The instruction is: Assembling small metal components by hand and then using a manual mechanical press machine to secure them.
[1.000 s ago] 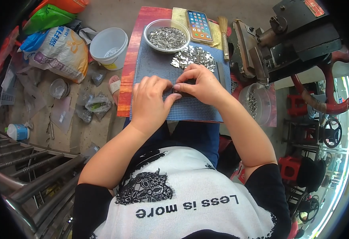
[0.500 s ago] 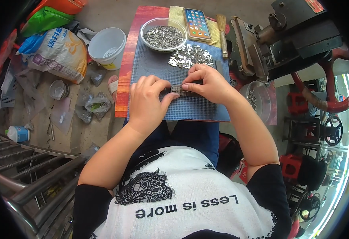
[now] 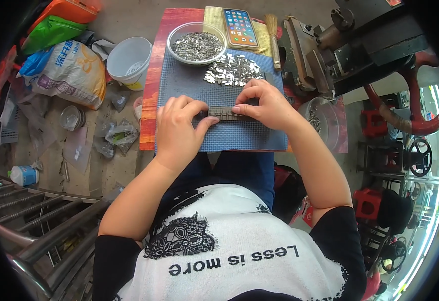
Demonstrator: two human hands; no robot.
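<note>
A narrow dark metal block [image 3: 222, 114] with notches along its top lies on the blue textured mat [image 3: 179, 83]. My left hand [image 3: 179, 128] grips its left end between fingers and thumb. At the right part of the block, my right hand [image 3: 269, 108] has thumb and forefinger pinched together; whatever is between them is too small or hidden to make out. Beyond the hands lies a loose pile of small shiny metal pieces [image 3: 232, 70]. A clear round bowl [image 3: 170, 46] full of thin metal pieces stands behind, to the left of the pile.
A phone [image 3: 240, 29] lies on a yellow cloth at the back, beside a straw brush [image 3: 272, 42]. A heavy machine [image 3: 324, 60] stands close on the right, above a clear tub [image 3: 332, 125]. A white bucket [image 3: 128, 57] is left of the table.
My right hand has slid a little to the right along the block, so more of its notched top shows between the hands. The whole view has shifted slightly.
</note>
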